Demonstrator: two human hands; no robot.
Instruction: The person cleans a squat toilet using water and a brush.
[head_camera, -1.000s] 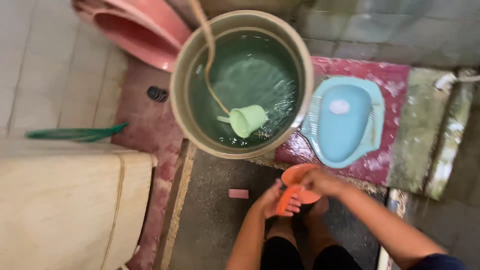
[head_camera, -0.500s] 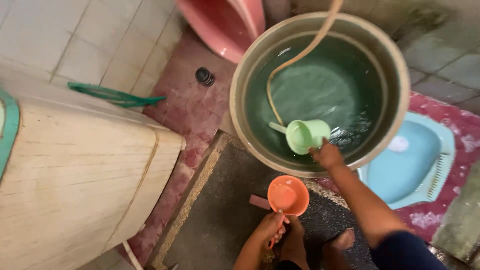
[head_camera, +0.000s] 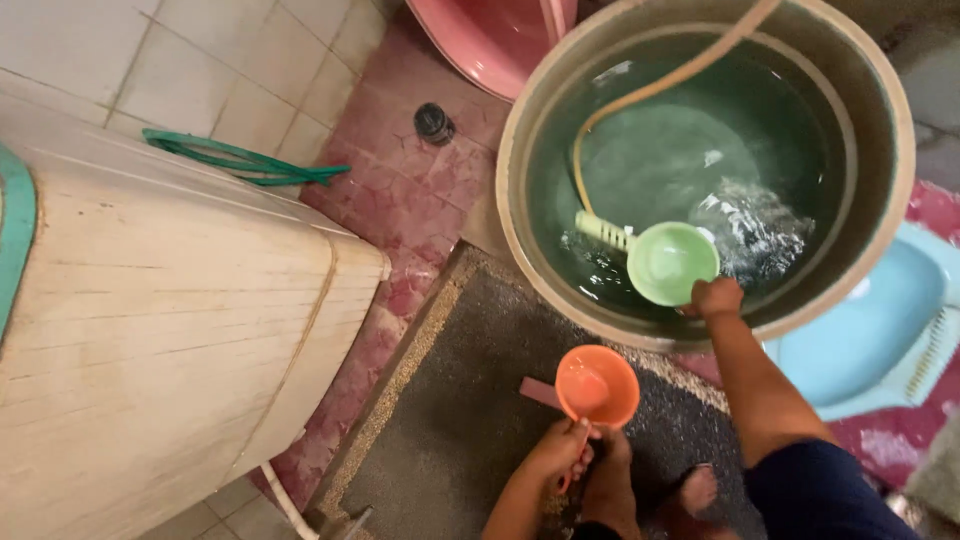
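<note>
My right hand (head_camera: 716, 297) reaches over the rim of a big round water tub (head_camera: 520, 215) and grips the edge of a light green plastic dipper (head_camera: 668, 263) that sits at the water's surface. Its ribbed handle points left. A tan hose (head_camera: 640, 100) hangs into the water. My left hand (head_camera: 562, 450) holds an orange dipper (head_camera: 598, 386) by its handle, low over the dark floor mat, its bowl facing up. My bare feet (head_camera: 690, 490) stand on the mat below.
A pale wooden-looking cabinet (head_camera: 150, 330) fills the left. A green hanger (head_camera: 245, 165) lies on the tiles beside it. A pink basin (head_camera: 490, 35) leans at the top. A blue squat pan (head_camera: 860, 340) sits at the right. A pink bar (head_camera: 538, 392) lies on the mat (head_camera: 450, 420).
My right hand left the orange dipper, reached into the tub and took the green dipper's rim. The green dipper now faces up. The view shifted right.
</note>
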